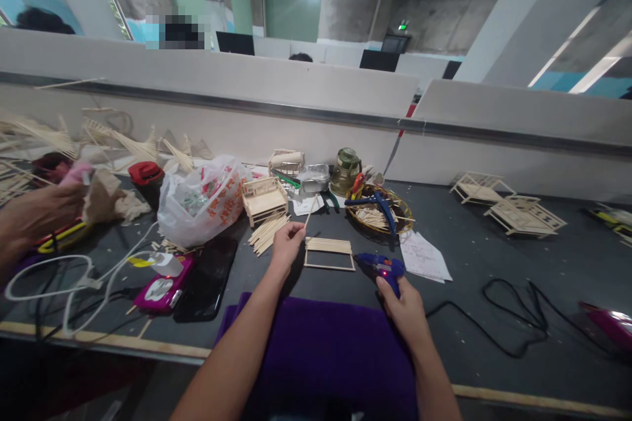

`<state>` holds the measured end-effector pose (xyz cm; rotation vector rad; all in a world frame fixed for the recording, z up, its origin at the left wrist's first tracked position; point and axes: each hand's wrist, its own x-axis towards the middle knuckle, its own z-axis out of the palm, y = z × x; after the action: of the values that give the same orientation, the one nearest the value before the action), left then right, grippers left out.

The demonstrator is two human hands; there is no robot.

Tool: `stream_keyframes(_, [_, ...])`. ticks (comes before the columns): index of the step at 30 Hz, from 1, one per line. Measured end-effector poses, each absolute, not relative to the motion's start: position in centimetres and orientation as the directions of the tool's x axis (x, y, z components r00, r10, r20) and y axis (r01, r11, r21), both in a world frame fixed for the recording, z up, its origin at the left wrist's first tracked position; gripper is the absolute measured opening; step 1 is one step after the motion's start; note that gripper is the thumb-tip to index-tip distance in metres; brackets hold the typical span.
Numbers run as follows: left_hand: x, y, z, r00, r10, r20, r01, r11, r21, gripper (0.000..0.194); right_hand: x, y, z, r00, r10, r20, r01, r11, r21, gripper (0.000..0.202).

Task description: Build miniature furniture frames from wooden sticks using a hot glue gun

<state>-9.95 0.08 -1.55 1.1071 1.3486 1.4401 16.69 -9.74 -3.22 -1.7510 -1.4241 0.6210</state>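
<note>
Between the fingers of my left hand (288, 245) is a thin wooden stick (311, 205), pointing up and away. My right hand (402, 302) is wrapped round the handle of a blue glue gun (380, 264) with a small red light on. The gun's nozzle is close to the right side of a small rectangular stick frame (329, 268), which lies flat on the table. Several sticks fill the far part of that frame, and its near part is open. A pile of loose sticks (269, 234) lies left of my left hand.
A stick-built chair (265, 200), a plastic bag (201, 200) and a phone (207, 279) are on the left, near a pink power strip (164, 284). Behind the frame stands a basket (407, 210) with pliers. Paper (424, 256) and a black cord (513, 299) lie right. Another person's hand (49, 207) is far left.
</note>
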Motion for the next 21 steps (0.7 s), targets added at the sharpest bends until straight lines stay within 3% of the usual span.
stream_keyframes(21, [-9.94,0.02,-1.4,-0.237,0.971,0.045,-0.023,-0.052,0.998,0.021,16.79,-9.73,-3.16,0.243,0.969,0.04,0.493,-0.088,-0.866,0.054])
